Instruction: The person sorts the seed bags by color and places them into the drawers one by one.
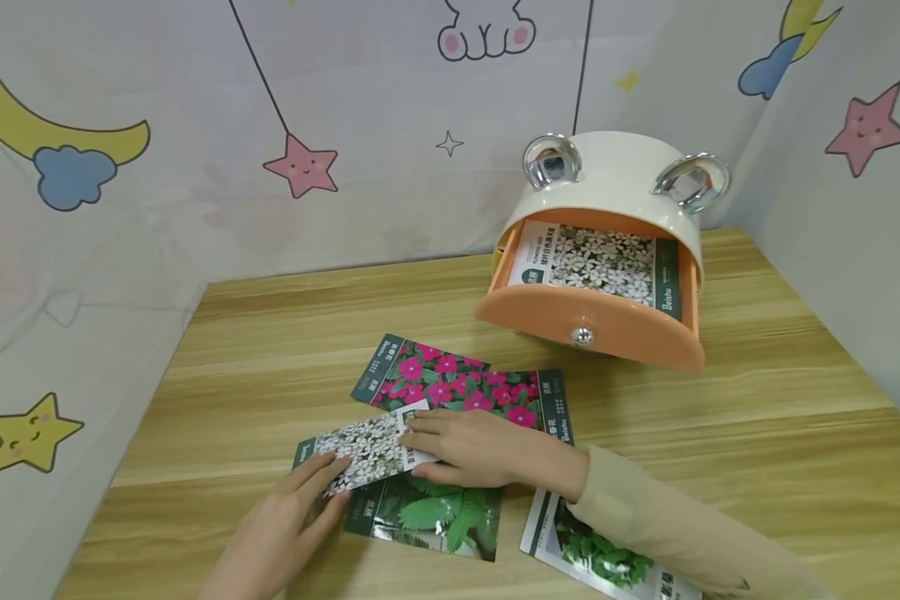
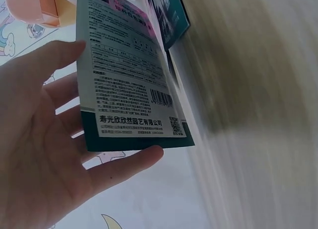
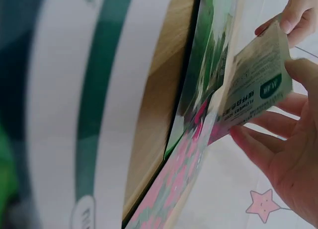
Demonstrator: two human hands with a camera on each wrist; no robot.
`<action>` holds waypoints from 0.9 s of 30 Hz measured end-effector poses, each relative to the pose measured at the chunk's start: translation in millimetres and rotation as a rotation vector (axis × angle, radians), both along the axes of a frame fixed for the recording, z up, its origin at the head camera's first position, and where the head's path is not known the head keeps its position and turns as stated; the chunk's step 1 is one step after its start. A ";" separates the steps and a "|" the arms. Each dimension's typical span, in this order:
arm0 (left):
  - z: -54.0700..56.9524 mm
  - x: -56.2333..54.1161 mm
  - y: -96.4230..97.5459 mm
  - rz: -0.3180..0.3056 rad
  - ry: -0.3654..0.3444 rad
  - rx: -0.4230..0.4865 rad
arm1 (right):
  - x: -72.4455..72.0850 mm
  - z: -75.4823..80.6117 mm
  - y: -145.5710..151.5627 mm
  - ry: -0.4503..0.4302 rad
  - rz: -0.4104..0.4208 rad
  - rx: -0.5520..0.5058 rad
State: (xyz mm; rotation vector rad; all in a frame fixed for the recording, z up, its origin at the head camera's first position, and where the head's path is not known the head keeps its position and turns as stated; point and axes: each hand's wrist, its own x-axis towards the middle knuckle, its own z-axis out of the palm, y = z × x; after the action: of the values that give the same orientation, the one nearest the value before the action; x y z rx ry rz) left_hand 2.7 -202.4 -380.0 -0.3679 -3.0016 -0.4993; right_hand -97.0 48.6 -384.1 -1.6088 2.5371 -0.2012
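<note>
A seed packet with white flowers point(image 1: 367, 446) is held between both hands, its printed back point(image 2: 131, 85) showing in the left wrist view. My left hand point(image 1: 285, 508) grips its left end, with the thumb on the back and fingers over the front. At the other end my right hand point(image 1: 476, 446) pinches the packet between thumb and fingers. In the head view, pink-flower seed packets point(image 1: 457, 387) lie just behind it. A packet with a green leaf picture point(image 1: 438, 512) lies below it, partly covered.
A white box with silver ears point(image 1: 622, 171) stands at the back right. Its orange drawer point(image 1: 592, 325) is pulled out and holds a white-flower packet point(image 1: 607, 258). Another green-leaf packet point(image 1: 600, 554) lies under the right forearm on the wooden table point(image 1: 270, 358). Patterned walls point(image 1: 390, 208) border the table.
</note>
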 end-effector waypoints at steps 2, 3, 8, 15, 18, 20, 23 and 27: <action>1.8 -0.2 2.1 0.005 0.015 0.004 | 1.5 1.6 2.7 0.025 -0.005 -0.029; 2.8 -0.3 3.2 0.008 0.024 0.008 | 2.3 2.6 4.0 0.033 -0.011 -0.041; 7.8 -1.0 7.5 0.015 0.066 0.010 | 5.3 9.4 11.0 0.067 -0.053 -0.110; 12.5 -3.6 11.3 -0.054 0.261 -0.006 | 8.7 20.5 23.7 0.137 -0.074 -0.208; 15.5 -4.2 14.7 -0.074 0.315 -0.007 | 10.8 25.2 29.4 0.153 -0.081 -0.241; 17.5 -4.7 17.5 -0.093 0.335 -0.004 | 12.0 27.4 33.4 0.163 -0.084 -0.265; 19.6 -5.5 21.7 -0.123 0.361 -0.003 | 13.7 29.2 40.4 0.185 -0.078 -0.294; 21.9 -7.9 27.9 -0.160 0.383 -0.006 | 14.8 28.9 51.2 0.185 -0.079 -0.324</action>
State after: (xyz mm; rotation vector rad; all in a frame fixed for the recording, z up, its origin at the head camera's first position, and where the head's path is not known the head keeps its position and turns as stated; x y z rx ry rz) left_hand -5.2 -174.4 -358.0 -0.6287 -2.6170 -0.3795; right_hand -82.3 99.9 -355.2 -1.7053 2.8312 -0.5195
